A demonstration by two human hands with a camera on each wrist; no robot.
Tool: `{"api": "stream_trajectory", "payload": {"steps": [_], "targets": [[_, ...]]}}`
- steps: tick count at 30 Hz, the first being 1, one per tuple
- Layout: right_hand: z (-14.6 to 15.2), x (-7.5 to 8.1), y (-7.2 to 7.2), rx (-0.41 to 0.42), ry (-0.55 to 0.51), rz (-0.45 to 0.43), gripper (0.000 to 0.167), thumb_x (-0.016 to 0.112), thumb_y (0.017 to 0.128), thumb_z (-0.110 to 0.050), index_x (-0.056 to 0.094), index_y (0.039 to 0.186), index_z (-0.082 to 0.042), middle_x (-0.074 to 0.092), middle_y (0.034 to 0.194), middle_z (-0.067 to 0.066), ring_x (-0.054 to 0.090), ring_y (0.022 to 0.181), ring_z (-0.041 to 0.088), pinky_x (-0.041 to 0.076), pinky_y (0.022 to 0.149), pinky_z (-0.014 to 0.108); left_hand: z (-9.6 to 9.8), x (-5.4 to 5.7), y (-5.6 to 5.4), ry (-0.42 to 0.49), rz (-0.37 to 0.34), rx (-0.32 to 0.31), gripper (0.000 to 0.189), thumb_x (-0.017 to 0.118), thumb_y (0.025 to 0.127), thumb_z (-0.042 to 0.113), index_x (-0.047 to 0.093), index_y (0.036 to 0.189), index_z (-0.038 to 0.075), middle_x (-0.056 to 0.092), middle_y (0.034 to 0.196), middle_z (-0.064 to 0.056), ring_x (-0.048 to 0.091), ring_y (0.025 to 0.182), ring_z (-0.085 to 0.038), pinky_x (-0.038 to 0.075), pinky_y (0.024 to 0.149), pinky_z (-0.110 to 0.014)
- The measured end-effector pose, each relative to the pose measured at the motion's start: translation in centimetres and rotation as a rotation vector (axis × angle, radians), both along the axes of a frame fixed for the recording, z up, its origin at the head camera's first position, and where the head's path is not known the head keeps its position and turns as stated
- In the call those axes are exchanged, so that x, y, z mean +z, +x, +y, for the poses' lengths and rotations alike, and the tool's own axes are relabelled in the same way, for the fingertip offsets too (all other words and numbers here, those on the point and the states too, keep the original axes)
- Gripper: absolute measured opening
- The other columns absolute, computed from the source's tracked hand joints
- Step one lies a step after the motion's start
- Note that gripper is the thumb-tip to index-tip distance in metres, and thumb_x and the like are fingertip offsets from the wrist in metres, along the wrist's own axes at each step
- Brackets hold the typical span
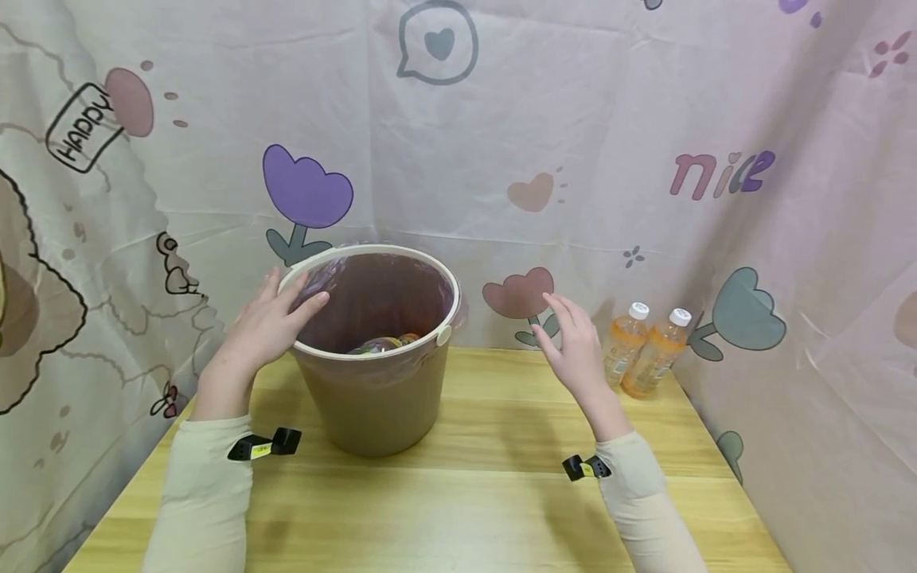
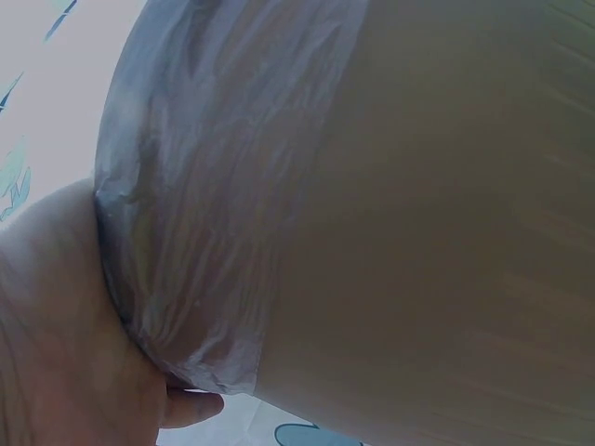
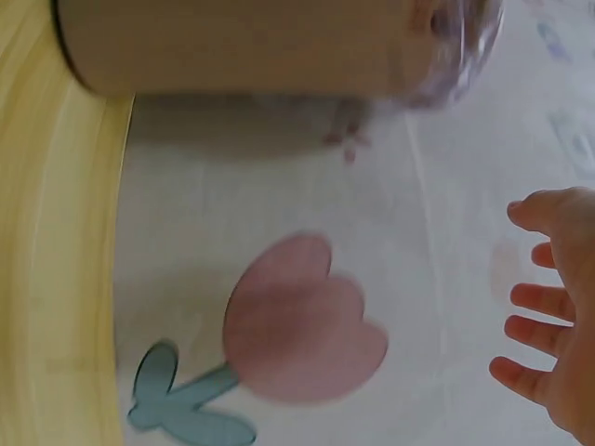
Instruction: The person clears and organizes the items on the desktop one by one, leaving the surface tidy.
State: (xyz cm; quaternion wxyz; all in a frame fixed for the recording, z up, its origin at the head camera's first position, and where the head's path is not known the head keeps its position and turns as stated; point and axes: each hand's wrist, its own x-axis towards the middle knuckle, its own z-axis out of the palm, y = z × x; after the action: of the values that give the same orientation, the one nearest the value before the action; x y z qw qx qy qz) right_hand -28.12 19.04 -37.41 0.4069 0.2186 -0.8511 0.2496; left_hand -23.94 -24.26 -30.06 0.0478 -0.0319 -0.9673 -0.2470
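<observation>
A brown trash bin [image 1: 372,406] with a cream rim stands on the left half of the table. A thin clear plastic bag [image 2: 214,186] lines it and folds over the outside of the rim. Colourful packaging [image 1: 383,344] lies at the bottom, too small to make out. My left hand [image 1: 268,326] rests on the left of the rim, its fingers spread and fairly straight; in the left wrist view the palm is against the bag. To the right of the bin, my right hand [image 1: 576,350] hovers above the table with fingers extended, holding nothing.
Two orange drink bottles [image 1: 648,358] with white caps stand at the back right, beyond my right hand. The wooden table [image 1: 430,509] ends against a printed cloth [image 1: 458,183] hanging behind and along both sides.
</observation>
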Motion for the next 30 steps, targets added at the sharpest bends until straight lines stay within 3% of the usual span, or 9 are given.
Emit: {"api": "stream_trajectory", "payload": {"steps": [10, 23, 26, 30], "targets": [[5.3, -2.1, -1.2, -0.173, -0.167, -0.13, 0.051, 0.07, 0.089, -0.018, 0.053, 0.135, -0.004, 0.054, 0.135, 0.022, 0.047, 0.126, 0.042, 0.034, 0.109, 0.057, -0.2, -0.1, 0.0, -0.014, 0.0, 0.001, 0.082, 0.021, 0.096, 0.071, 0.01, 0.158, 0.017, -0.017, 0.161, -0.022, 0.006, 0.141, -0.062, 0.009, 0.108, -0.077], [10.3, -5.6, -2.5, -0.353, -0.407, -0.124, 0.044, 0.069, 0.089, -0.012, 0.055, 0.129, 0.003, 0.05, 0.131, 0.027, 0.042, 0.125, 0.045, 0.032, 0.108, 0.058, 0.1, -0.1, 0.0, -0.005, 0.004, 0.006, 0.083, 0.022, 0.095, 0.072, 0.011, 0.158, 0.018, -0.016, 0.161, -0.022, 0.006, 0.141, -0.062, 0.008, 0.107, -0.078], [10.9, -5.9, -2.9, -0.406, -0.45, -0.134, 0.045, 0.068, 0.09, -0.016, 0.054, 0.129, 0.003, 0.05, 0.13, 0.027, 0.041, 0.125, 0.044, 0.03, 0.108, 0.057, 0.1, -0.2, 0.1, 0.0, 0.006, 0.006, 0.083, 0.022, 0.095, 0.071, 0.011, 0.158, 0.018, -0.016, 0.161, -0.022, 0.005, 0.142, -0.061, 0.008, 0.108, -0.078], [11.6, -6.0, -3.2, -0.497, -0.442, -0.215, 0.054, 0.066, 0.092, -0.03, 0.051, 0.132, 0.002, 0.048, 0.132, 0.027, 0.04, 0.125, 0.044, 0.029, 0.108, 0.057, 0.1, 0.0, 0.1, 0.005, 0.006, 0.007, 0.083, 0.022, 0.095, 0.071, 0.011, 0.158, 0.018, -0.017, 0.161, -0.022, 0.004, 0.142, -0.06, 0.008, 0.107, -0.078]]}}
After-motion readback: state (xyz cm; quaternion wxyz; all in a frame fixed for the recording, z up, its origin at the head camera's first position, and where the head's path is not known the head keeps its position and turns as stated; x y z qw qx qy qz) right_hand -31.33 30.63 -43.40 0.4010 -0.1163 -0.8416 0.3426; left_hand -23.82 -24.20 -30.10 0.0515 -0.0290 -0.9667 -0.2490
